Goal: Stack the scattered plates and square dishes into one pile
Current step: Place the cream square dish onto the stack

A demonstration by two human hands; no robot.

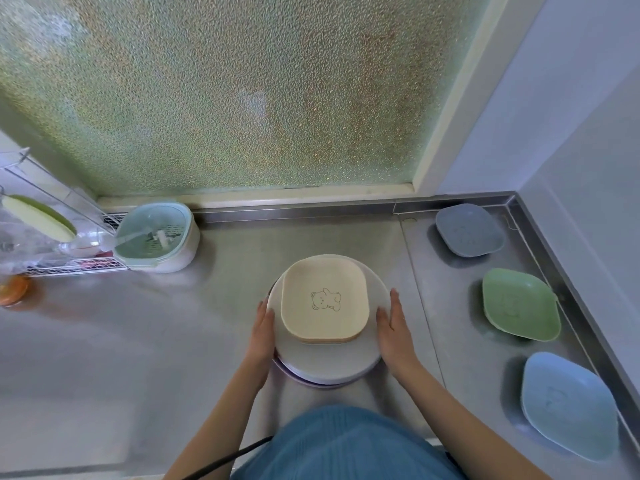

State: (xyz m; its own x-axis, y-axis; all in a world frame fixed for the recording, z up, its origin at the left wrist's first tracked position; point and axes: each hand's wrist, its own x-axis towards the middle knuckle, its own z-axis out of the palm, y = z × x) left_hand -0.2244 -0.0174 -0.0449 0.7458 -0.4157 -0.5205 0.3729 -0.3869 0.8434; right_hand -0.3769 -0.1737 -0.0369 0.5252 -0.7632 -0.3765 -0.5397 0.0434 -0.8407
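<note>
A pile of round plates [329,358] stands in the middle of the steel counter. On top of it lies a cream square dish [323,299] with a bear drawing. My left hand [262,332] presses flat against the pile's left rim, fingers straight. My right hand [393,327] presses the right rim the same way. Three square dishes lie apart along the right wall: a grey-blue dish [469,230] at the back, a green dish [519,304] in the middle and a light blue dish [568,405] nearest me.
A mint and white strainer basket [156,237] sits at the back left beside a wire rack [69,261] with clutter. An orange object [12,289] lies at the far left. Frosted glass rises behind the counter [138,341], and a raised steel ledge [571,306] runs along the right.
</note>
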